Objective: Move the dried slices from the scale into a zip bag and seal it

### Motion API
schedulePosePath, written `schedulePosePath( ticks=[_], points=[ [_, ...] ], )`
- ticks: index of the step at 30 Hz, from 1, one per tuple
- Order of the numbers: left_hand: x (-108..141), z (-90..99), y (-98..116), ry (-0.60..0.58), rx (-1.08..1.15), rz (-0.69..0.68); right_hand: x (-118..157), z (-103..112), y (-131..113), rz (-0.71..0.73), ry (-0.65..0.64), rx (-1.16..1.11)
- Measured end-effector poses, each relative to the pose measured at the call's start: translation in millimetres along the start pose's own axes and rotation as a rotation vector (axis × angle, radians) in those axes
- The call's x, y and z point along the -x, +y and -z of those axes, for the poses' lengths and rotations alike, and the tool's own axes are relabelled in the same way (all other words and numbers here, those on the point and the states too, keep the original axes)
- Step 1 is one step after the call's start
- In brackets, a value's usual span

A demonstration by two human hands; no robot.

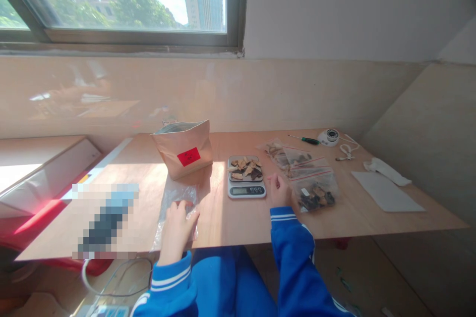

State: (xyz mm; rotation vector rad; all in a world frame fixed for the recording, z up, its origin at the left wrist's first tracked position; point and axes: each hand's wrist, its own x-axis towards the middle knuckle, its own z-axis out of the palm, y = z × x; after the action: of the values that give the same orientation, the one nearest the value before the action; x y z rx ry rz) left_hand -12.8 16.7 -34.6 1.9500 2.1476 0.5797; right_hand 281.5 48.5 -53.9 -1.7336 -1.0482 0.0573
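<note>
My left hand [180,223] rests on clear plastic bags [167,210] near the table's front edge, its fingers spread over them. My right hand [279,190] is closed just right of a white kitchen scale [246,192]; whatever its curled fingers may hold is hidden. On the scale's platform lies a small heap of dried, tan and dark slices [244,166]. Beyond my left hand stands a brown kraft pouch [197,146] with its top open and a red label. Right of my right hand, zip bags [316,193] of dried pieces lie partly overlapping.
A green-handled screwdriver [309,140] and a white dome camera [328,136] with a cable lie at the back right. A white sheet [386,191] and a white bundle [386,171] are farther right. At the left, a blurred-out patch [106,220] covers something.
</note>
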Motion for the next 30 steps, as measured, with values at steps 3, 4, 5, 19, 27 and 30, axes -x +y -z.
schedulePosePath(
  ticks=[3,4,5,19,27,30],
  points=[
    [-1.1,-1.3,3.8,-0.031,-0.027,0.021,0.1,0.2,0.8,0.018,-0.002,-0.005],
    [-1.9,-1.7,4.7,-0.027,-0.039,0.035,0.0,0.2,1.2,0.019,-0.002,-0.009],
    [-2.6,-2.2,5.5,-0.021,-0.051,0.043,-0.1,0.2,1.6,0.019,-0.001,-0.014],
    [-4.9,-14.5,8.2,0.042,-0.024,0.057,0.9,1.0,1.0,0.010,-0.043,-0.027],
    [-6.8,-18.8,5.6,0.042,0.046,0.093,14.3,14.4,-10.0,0.057,-0.011,-0.091],
    [-5.7,-17.1,7.0,0.013,0.062,0.093,32.5,23.5,-22.8,0.012,0.008,-0.179]
  ],
)
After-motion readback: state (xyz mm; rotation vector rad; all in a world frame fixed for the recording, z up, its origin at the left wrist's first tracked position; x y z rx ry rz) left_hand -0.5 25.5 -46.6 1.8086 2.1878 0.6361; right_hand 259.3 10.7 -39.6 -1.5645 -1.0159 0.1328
